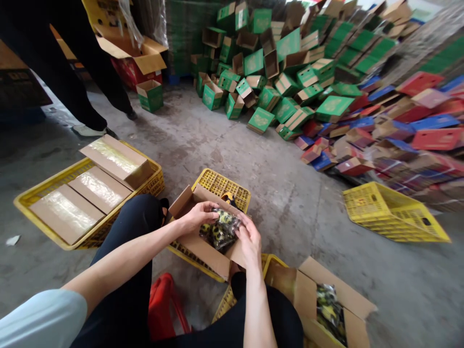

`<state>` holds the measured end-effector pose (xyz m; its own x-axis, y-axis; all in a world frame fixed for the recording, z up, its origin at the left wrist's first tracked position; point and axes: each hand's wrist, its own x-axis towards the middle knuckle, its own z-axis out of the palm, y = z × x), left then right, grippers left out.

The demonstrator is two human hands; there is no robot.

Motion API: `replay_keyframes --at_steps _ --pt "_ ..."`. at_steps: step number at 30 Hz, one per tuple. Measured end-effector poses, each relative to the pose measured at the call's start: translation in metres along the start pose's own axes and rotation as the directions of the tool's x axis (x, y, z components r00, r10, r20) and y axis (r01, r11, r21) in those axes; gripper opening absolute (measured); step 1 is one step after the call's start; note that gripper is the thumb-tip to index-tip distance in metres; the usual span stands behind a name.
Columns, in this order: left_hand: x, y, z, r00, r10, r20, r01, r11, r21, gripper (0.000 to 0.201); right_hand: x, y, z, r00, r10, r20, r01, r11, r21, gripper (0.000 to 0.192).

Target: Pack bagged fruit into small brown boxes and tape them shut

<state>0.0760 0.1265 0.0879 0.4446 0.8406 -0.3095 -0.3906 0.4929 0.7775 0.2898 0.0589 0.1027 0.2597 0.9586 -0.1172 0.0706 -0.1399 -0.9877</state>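
My left hand [198,215] pinches the upper left edge of a clear plastic bag [219,229] filled with dark and yellow-green pieces whose kind I cannot make out. On the bag's right side are the closed fingers of my right hand [249,238]. Both hands hold it in the mouth of an open cardboard box [206,253], between my knees. That box rests on an upturned-looking yellow crate [226,182]. To my right, a second open cardboard box [306,295] contains a similar bag [330,309].
Taped cartons [97,188] lie in a yellow crate [27,205] at left. A red stool or similar object [162,307] is below me. Green boxes [261,120] and red and blue boxes [435,139] are heaped ahead. Another yellow crate [395,212] lies right. A person's legs [83,63] stand upper left.
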Motion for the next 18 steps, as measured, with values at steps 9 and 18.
replay_keyframes --at_steps 9,18 --pt "0.0002 -0.0033 -0.0031 0.995 0.037 0.089 -0.041 0.998 0.05 0.076 -0.0019 -0.0022 0.0039 0.992 0.126 -0.005 -0.126 0.992 -0.007 0.049" --pt "0.0033 -0.0066 -0.0097 0.99 -0.062 -0.123 0.079 0.987 0.143 0.057 -0.001 -0.0002 0.0054 0.999 0.024 -0.03 -0.028 0.989 -0.144 0.038"
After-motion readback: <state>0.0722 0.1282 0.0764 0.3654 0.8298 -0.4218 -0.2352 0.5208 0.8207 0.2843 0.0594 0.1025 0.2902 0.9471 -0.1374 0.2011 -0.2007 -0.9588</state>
